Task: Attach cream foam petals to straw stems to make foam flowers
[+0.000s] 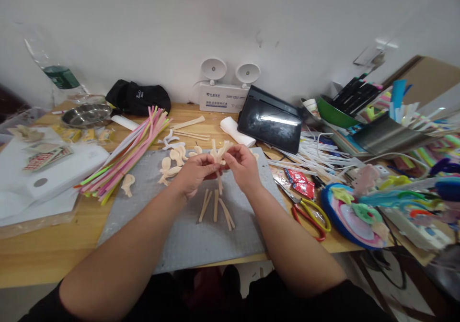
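Both hands meet above the grey cutting mat (143, 226). My left hand (196, 171) is closed, pinching a bundle of bent beige pipe cleaners (217, 153). From the other side my right hand (242, 164) grips the same bundle, its thumb and fingers near the top. Part of the bundle is hidden by the fingers, and one strand hangs below them. Short beige pipe cleaner pieces (216, 207) lie on the mat just under the hands. Several looped beige pipe cleaner shapes (166, 165) rest behind my left hand, and another looped shape (128, 185) lies at the mat's left.
Pink, white and yellow pipe cleaners (125, 154) lie in a pile at left. On the right are scissors (287, 192), pliers (312, 216), red packets (300, 183) and a blue-rimmed round piece (352, 216). Behind stand a black tablet-like device (271, 120) and an emergency light (223, 97).
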### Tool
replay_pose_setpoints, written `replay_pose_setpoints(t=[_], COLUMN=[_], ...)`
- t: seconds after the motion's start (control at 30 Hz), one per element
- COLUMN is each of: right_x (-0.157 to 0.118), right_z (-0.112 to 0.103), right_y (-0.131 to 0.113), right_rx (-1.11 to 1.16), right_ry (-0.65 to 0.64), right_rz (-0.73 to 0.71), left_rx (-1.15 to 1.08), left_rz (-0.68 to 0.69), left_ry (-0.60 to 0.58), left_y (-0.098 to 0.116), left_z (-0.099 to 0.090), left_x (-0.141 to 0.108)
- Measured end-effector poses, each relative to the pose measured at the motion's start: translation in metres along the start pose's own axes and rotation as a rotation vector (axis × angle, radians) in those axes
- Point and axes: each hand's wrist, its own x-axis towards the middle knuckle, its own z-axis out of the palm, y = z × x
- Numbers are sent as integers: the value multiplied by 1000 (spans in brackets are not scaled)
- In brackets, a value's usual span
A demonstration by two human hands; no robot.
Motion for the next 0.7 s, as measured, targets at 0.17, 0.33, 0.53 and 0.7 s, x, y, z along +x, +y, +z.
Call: replay_pose_setpoints(t=[0.17, 0.33, 0.53, 0.7], right_x=[-9, -14, -12, -11], right_z=[15, 13, 9, 8], right_y=[4, 1, 4, 1], right_rx=[-106, -196, -247, -265], right_ry=[-289, -382, -410, -313], right_rz=[115, 118, 54, -38], left_rx=[-75, -194, -163, -136], left_rz=[177, 140, 168, 147], left_ry=[170, 200, 191, 169], left_y=[0, 4, 7, 6], left_z=[-2, -11, -16, -11], left_x=[5, 6, 8, 5])
